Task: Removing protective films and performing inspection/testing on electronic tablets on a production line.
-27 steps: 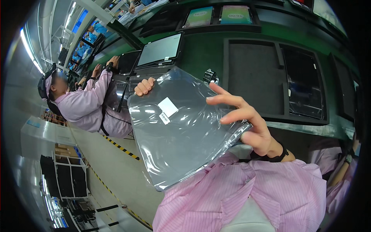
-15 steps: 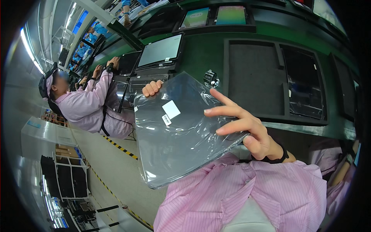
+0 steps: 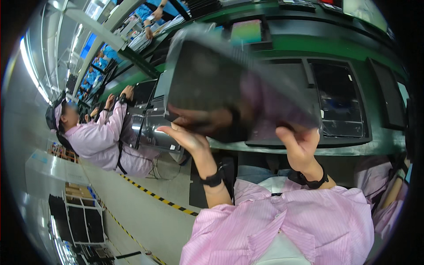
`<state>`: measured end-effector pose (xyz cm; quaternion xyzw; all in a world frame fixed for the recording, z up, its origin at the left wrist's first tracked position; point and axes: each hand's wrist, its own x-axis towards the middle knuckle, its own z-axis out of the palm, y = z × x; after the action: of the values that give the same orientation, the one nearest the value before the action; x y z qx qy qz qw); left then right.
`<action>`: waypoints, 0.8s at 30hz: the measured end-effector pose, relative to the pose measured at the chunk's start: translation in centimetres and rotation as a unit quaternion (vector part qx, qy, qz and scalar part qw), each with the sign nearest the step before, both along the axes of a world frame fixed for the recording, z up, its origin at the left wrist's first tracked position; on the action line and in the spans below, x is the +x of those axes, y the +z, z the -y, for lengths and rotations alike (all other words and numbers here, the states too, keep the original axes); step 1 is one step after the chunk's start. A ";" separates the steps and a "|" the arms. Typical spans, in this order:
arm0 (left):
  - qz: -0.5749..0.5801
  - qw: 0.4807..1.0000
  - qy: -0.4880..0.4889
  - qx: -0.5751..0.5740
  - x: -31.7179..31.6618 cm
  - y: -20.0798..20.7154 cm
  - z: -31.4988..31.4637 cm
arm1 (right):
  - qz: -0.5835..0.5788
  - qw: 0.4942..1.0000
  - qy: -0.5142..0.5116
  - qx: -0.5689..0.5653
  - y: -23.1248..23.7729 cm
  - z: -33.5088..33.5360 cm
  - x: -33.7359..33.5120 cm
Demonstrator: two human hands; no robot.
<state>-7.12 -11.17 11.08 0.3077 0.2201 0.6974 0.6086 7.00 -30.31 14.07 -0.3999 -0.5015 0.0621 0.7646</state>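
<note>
A: Entry, largest first. Green table (image 3: 309, 44) runs across the far side, dark trays set in it. A co-worker in pink (image 3: 99, 137) sits far left.

B: And the held item?

A: A grey translucent bag (image 3: 212, 79), motion-blurred, raised above both hands, between the person and the table. Its long axis runs left to right, tilted down toward the right.

B: Hands?

A: Left hand (image 3: 187, 139) is under the bag's near left edge, fingers apart, palm up, touching it. Right hand (image 3: 300, 143) is at the near right corner; fingers look clamped on the edge, though blur makes that uncertain. The bag lies above and beyond both, neither clearly nearer.
</note>
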 end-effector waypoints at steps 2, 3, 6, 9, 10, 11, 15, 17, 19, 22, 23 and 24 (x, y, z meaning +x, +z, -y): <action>-0.116 0.993 0.029 0.012 0.4 0.8 1.5 | -0.120 0.992 0.027 0.008 -0.4 -0.3 0.6; -0.179 0.984 -0.011 0.007 0.0 0.8 2.3 | -0.163 0.986 0.003 -0.027 -0.6 -0.4 0.8; -0.165 0.982 -0.081 -0.051 -0.1 0.6 4.3 | -0.153 0.986 0.024 -0.057 -2.5 -0.1 2.9; -0.074 0.989 -0.066 -0.105 0.5 0.1 6.7 | -0.328 0.924 0.194 0.003 -2.6 -0.4 3.6; -0.083 0.988 -0.042 -0.126 0.4 -0.2 7.1 | -0.333 0.913 0.232 0.020 -1.6 -0.3 3.7; -0.086 0.987 -0.049 -0.126 0.4 -0.3 7.7 | -0.339 0.900 0.271 0.035 -1.0 -0.4 3.9; -0.102 0.984 -0.026 -0.144 0.3 0.8 9.8 | -0.381 0.869 0.313 0.050 -0.5 -0.5 4.7; -0.071 0.990 -0.026 -0.121 -0.1 0.3 9.5 | -0.408 0.856 0.313 0.046 -0.4 -0.7 4.7; -0.118 0.986 0.026 -0.118 -0.1 0.2 9.9 | -0.423 0.842 0.329 0.058 -0.3 -0.7 4.6; -0.167 0.976 0.079 -0.114 -0.1 0.5 10.3 | -0.425 0.829 0.355 0.080 -0.5 -0.9 4.6; -0.161 0.974 0.104 -0.117 0.2 1.0 10.6 | -0.412 0.830 0.365 0.089 -0.7 -0.9 4.7; -0.155 0.972 0.128 -0.121 0.3 1.3 10.8 | -0.413 0.830 0.365 0.088 -0.7 -1.0 4.7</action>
<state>-6.78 -21.99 12.33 0.3056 0.4318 0.6816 0.5055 11.67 -29.34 13.39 -0.0559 -0.2519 0.4519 0.8539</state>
